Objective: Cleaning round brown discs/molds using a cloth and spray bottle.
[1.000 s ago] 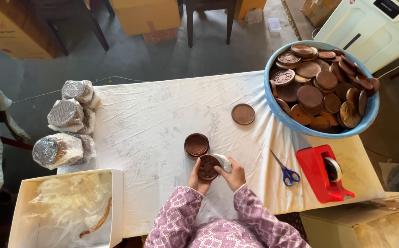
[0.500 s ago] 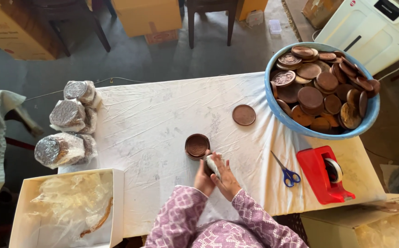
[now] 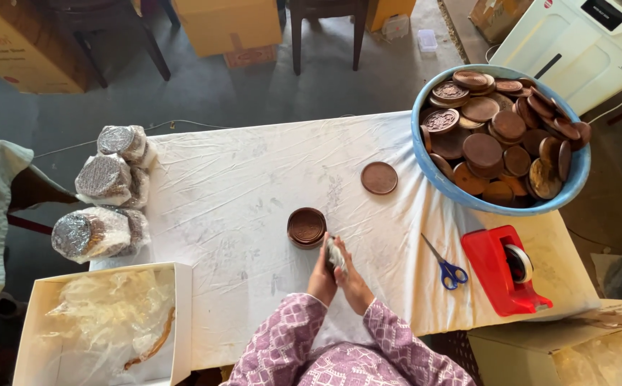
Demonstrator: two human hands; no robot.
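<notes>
Wrapped stacks [image 3: 103, 200]: three plastic-wrapped bundles lie at the table's far-left edge, well apart from your hands.
Brown stack [image 3: 306, 227]: small pile of round brown discs just left of and slightly beyond your hands; your left hand is nearer.
Left hand [image 3: 323, 275]: closed against the pale wad [image 3: 335, 254], pressing from the left.
Right hand [image 3: 352, 280]: fingers curled around the same wad from the right.
Loose disc [image 3: 379, 178]: farther off, right of the stack.
Blue basin [image 3: 432, 171]: far right, heaped with discs.

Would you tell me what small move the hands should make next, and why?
Probably finish wiping the small piece pressed between the left hand and right hand with the pale cloth, then set it on the brown stack right beside them.
</notes>
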